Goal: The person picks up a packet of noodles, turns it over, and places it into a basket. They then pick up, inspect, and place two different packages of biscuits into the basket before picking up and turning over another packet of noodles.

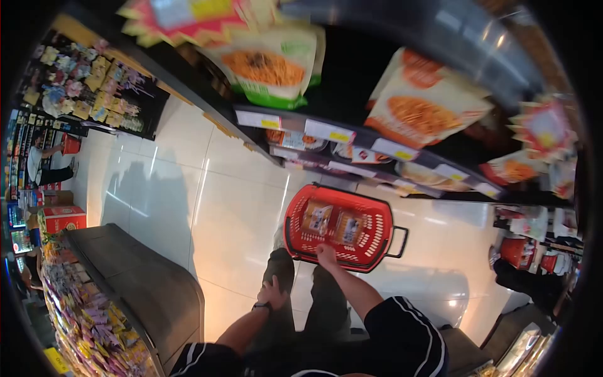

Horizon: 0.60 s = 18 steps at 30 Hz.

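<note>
Forearms come up from 6 o'clock out of black, white-striped sleeves, both bare and bent at the elbow. The right hand [326,254] stretches forward, at 12 o'clock from its sleeve, and its fingers curl down over the near rim of the red basket [301,248]. Whether they grip tightly is hard to tell. The basket stands on the pale floor tiles [239,207], just toward 4 o'clock from the frame's centre. Two packets [333,223] lie flat inside it, and its black handle [402,242] is folded out at 3 o'clock. The left hand [273,294], a watch [262,307] on its wrist, rests loosely spread on the dark-trousered knee [281,264] and holds nothing. Shelves of noodle bags [421,110] run from 12 to 2 o'clock.
</note>
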Motion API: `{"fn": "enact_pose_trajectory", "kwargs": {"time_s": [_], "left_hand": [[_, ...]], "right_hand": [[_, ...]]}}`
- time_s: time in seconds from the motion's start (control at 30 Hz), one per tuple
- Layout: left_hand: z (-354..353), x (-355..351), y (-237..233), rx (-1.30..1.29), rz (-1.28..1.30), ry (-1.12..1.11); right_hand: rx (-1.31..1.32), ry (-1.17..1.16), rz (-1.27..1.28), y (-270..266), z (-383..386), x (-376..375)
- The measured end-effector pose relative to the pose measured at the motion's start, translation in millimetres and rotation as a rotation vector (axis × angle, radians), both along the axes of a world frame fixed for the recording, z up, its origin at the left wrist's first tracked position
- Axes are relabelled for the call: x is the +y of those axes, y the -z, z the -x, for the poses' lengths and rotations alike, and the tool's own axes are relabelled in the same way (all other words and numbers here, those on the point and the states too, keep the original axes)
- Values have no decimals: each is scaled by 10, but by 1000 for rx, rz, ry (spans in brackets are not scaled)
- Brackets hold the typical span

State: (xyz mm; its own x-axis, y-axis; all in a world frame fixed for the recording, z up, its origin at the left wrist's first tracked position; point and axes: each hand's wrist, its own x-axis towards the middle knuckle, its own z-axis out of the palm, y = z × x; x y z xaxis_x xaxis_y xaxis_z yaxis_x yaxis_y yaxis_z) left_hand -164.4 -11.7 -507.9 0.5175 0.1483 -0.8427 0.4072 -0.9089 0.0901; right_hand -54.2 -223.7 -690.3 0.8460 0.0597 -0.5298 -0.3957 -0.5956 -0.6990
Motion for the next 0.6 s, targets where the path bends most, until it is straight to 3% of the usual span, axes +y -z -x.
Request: {"fn": "enact_pose_trajectory", "kwargs": {"time_s": [0.03, 0.17, 0.3, 0.37, 0.4, 0.5, 0.6], "left_hand": [[7, -13, -28, -4, -9, 5], [-12, -111, -583, 14, 15, 118], [-14, -40, -961, -72, 224, 209], [-37, -8, -1044, -183, 274, 226], [-79, 34, -1026, -216, 301, 226], [-303, 90, -1040, -279, 308, 191], [-518, 94, -1027, -421, 339, 90]], "right_hand": [[78, 39, -115, -319, 80, -64], [-101, -5, -4, -1636, 317, -484], [-111, 24, 147, -2388, 401, -1035], [-112, -36, 285, -2236, 436, -1400], [-65, 3, 318, -2508, 392, -1464], [-31, -70, 388, -2261, 294, -1774], [-103, -100, 397, -2665, 1, -1688]]}}
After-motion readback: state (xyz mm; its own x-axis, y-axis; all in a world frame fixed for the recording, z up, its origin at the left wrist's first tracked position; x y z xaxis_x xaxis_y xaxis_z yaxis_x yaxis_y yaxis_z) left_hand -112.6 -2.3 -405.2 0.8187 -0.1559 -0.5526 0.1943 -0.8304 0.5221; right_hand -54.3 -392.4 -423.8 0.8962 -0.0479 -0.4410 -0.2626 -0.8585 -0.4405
